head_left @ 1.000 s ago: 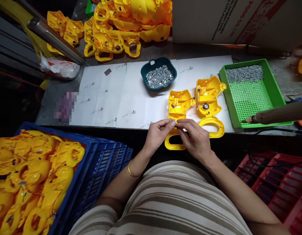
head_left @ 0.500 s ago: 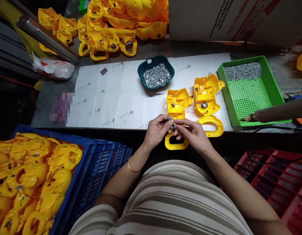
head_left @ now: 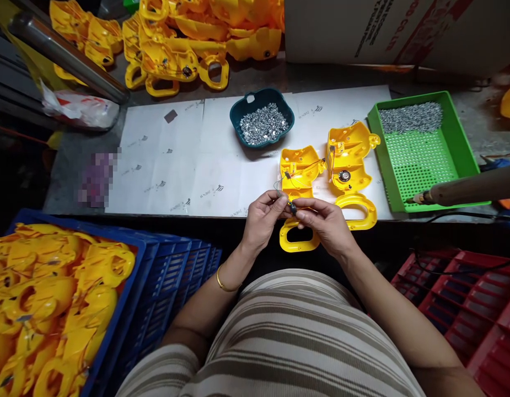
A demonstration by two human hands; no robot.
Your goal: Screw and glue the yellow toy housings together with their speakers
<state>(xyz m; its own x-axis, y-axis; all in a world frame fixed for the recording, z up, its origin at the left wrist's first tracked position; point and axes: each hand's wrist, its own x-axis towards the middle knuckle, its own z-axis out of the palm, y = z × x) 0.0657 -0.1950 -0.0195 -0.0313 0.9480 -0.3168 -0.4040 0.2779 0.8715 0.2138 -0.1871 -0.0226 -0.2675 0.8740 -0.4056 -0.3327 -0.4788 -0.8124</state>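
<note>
Between the fingertips of my left hand (head_left: 263, 218) and my right hand (head_left: 327, 223) is a small dark part (head_left: 293, 208) with thin wires. Both hands are closed in a pinch on it, and its exact kind is too small to make out. Right behind them lies an opened yellow plastic housing: its left half (head_left: 301, 165) holds thin wires, and its right half (head_left: 348, 157) carries a round speaker (head_left: 344, 176). The left half's loop handle (head_left: 299, 242) juts past the table edge below my fingers. The other loop handle (head_left: 362, 212) is beside my right hand.
A dark teal bowl (head_left: 238, 129) of small screws stands behind the housing. To the right is a green basket (head_left: 461, 149) with metal pieces, with a screwdriver-like tool (head_left: 465, 190) hanging over it. A blue crate (head_left: 134, 264) of yellow housings stands at left; red crates (head_left: 457, 298) at right.
The small dark part has turned between my fingers and shows more of its dark side. Both hands stay close together in nearly the same place. The camera view has shifted slightly.
</note>
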